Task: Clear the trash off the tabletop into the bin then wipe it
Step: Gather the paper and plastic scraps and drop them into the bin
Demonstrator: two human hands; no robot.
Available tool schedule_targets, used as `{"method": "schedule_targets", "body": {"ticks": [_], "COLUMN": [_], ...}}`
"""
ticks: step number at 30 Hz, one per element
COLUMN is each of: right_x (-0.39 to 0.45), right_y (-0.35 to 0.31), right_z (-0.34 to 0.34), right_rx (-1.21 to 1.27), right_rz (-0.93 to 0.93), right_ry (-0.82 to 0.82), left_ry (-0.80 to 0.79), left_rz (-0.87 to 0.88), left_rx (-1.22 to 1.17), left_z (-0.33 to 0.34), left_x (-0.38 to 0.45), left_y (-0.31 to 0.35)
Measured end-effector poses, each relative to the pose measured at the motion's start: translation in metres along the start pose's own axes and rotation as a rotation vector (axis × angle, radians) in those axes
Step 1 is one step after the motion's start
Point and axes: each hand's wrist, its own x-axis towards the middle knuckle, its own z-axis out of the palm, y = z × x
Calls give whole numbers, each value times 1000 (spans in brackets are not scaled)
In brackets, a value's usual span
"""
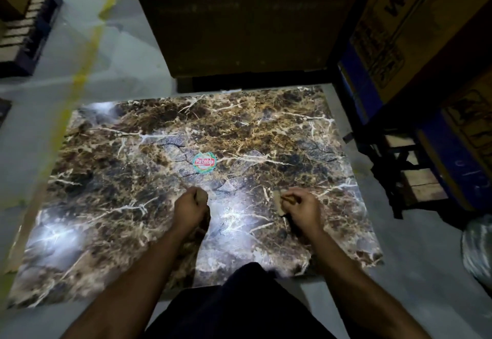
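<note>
Looking straight down on a marbled brown desk point(133, 179), glossy, glare patches near the front and at the left. Round sticker point(204, 162) stuck at the middle, red band across it.

Left hand point(191, 207) low over the desk just short of the sticker, grip curled tight round a small tan scrap point(201, 197), only a sliver of it poking out past the knuckles. Right hand point(300, 205) level with it and apart to the right, grip pinching a flat tan piece of card point(278, 201), its edge jutting out to the left of the fingers. A dark thin bit hanging below that hand, too blurred to name. Both forearms reaching in from the bottom edge, dark clothing between them.

Beyond the far edge, a big dark box point(247, 19) standing on the floor. To the right, stacked cartons point(415, 32) with black print, blue bands under them, and a dark wooden frame point(399, 168) beside the desk's right side. Something pale and shiny, perhaps a plastic bag point(478, 248), at the right edge, cut off by the frame; whether that is the bin, cannot tell. Yellow line point(85, 61) running down the grey floor on the left, a pallet point(29, 29) in the top left corner.
</note>
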Motion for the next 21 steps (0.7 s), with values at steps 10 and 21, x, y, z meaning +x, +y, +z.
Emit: {"method": "schedule_targets", "body": {"ticks": [10, 21], "right_x": [-20, -85], "right_y": [-9, -14], "right_z": [33, 77], "right_rx": [58, -134], "right_rz": [-56, -240], "right_ry": [-258, -421], "left_ry": [-37, -12], "left_rz": [-169, -308], "left_rx": [-93, -250], "left_z": [8, -50], "left_x": [-37, -101], "left_y": [-19, -77]}}
